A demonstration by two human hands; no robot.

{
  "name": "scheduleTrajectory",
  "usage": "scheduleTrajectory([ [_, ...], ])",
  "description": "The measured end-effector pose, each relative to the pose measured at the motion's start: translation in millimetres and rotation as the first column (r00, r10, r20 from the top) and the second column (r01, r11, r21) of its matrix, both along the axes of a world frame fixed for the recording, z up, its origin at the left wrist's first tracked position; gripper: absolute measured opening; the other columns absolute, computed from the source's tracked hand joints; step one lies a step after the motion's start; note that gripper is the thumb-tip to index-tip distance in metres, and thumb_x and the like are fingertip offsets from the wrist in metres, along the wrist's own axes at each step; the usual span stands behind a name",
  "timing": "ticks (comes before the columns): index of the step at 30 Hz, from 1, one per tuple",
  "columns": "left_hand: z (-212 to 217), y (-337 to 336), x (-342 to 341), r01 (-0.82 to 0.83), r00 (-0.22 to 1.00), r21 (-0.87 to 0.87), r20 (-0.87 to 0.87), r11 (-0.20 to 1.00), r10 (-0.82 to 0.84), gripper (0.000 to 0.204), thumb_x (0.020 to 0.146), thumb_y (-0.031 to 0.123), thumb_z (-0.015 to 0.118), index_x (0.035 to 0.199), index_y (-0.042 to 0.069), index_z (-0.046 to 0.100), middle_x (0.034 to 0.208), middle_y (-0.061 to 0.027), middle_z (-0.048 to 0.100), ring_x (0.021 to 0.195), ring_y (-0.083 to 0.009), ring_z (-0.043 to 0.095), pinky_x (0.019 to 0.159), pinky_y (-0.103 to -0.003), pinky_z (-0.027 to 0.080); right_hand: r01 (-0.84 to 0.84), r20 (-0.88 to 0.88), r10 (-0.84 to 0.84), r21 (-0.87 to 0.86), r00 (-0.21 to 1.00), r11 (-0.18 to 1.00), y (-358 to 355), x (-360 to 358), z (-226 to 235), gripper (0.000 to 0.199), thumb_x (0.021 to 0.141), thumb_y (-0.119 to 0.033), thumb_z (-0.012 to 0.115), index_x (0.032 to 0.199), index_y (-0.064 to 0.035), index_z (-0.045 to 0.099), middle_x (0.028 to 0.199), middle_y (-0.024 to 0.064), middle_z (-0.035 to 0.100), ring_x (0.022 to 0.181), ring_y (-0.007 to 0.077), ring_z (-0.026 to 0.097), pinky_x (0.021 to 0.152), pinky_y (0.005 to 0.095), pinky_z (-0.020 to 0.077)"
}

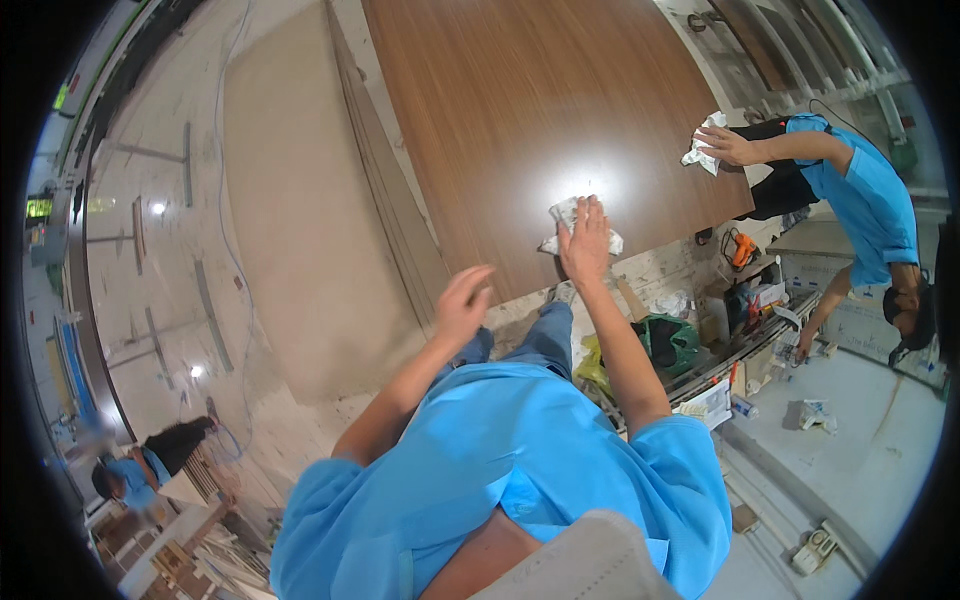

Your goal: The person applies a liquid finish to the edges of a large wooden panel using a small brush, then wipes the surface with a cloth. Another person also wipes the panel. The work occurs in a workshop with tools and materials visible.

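Observation:
A large brown wood-grain panel [520,110] lies in front of me, with a bright glare near its near end. On that end my right hand [587,245] presses down over a crumpled white cloth [562,213], holding it against the surface with its fingers close together. The cloth sticks out on both sides of the hand. My left hand [464,305] hovers off the panel's near left corner, empty, its fingers loosely bent and apart. At the panel's right edge, a co-worker's hand [730,147] rests on another white cloth [706,145].
Pale boards [300,200] lie left of the panel. To the right, a co-worker in a blue shirt [860,190] leans in beside an orange power tool [741,250]. A green bag [668,342] and clutter sit near my right side. Another person [135,475] is at the far lower left.

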State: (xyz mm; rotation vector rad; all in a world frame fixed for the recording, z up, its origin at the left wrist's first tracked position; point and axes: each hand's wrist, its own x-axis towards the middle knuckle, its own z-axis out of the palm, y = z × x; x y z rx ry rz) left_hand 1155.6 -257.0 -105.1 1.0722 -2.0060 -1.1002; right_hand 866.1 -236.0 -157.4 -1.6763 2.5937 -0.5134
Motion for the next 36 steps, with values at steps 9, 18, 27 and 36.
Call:
scheduleTrajectory([
  [9, -73.2, -15.3, 299.1, -0.583, 0.772, 0.125, 0.393, 0.803, 0.500, 0.040, 0.101, 0.010, 0.064, 0.140, 0.004, 0.063, 0.133, -0.0154, 0.067, 0.113, -0.0265, 0.068, 0.097, -0.041, 0.055, -0.046, -0.042, 0.047, 0.044, 0.998, 0.998, -44.2, 45.4, -8.5, 0.067, 0.106, -0.038, 0.059, 0.160, -0.0025, 0.042, 0.167, 0.0227, 0.040, 0.154, 0.0404, 0.038, 0.127, 0.0521, 0.0294],
  [18, -82.7, -20.0, 419.4, -0.714, 0.678, 0.342, 0.554, 0.611, 0.483, 0.041, 0.099, 0.016, 0.068, 0.136, -0.001, 0.063, 0.126, -0.0177, 0.069, 0.110, -0.0262, 0.068, 0.094, -0.038, 0.056, 0.523, -0.071, -0.524, -0.028, 0.849, 0.852, -183.4, -137.4, -2.8, 0.066, 0.106, -0.043, 0.055, 0.150, 0.0057, 0.052, 0.159, 0.0301, 0.047, 0.150, 0.0438, 0.043, 0.126, 0.0526, 0.0296],
  [27, -79.0, -352.8, 315.8, -0.369, 0.836, 0.647, 0.545, 0.667, -0.066, 0.045, 0.107, 0.034, 0.065, 0.135, -0.001, 0.064, 0.122, -0.0104, 0.069, 0.106, -0.0172, 0.068, 0.090, -0.030, 0.055, -0.429, 0.314, 0.472, -0.201, 0.824, 0.881, -312.7, 137.6, -0.7, 0.055, 0.086, -0.006, 0.074, 0.139, -0.0107, 0.064, 0.148, 0.0128, 0.061, 0.140, 0.0330, 0.056, 0.120, 0.0428, 0.0455],
  [36, -17.6, -481.5, 193.8, -0.180, 0.968, 0.580, 0.248, 0.795, 0.039, 0.042, 0.105, 0.028, 0.067, 0.136, 0.001, 0.066, 0.119, -0.0100, 0.074, 0.105, -0.0171, 0.069, 0.088, -0.032, 0.054, 0.422, 0.679, -0.098, -0.330, 0.727, 0.844, -295.4, 171.7, 35.4, 0.055, 0.084, 0.006, 0.060, 0.138, -0.0041, 0.066, 0.133, 0.0219, 0.066, 0.128, 0.0420, 0.062, 0.109, 0.0488, 0.0501],
])
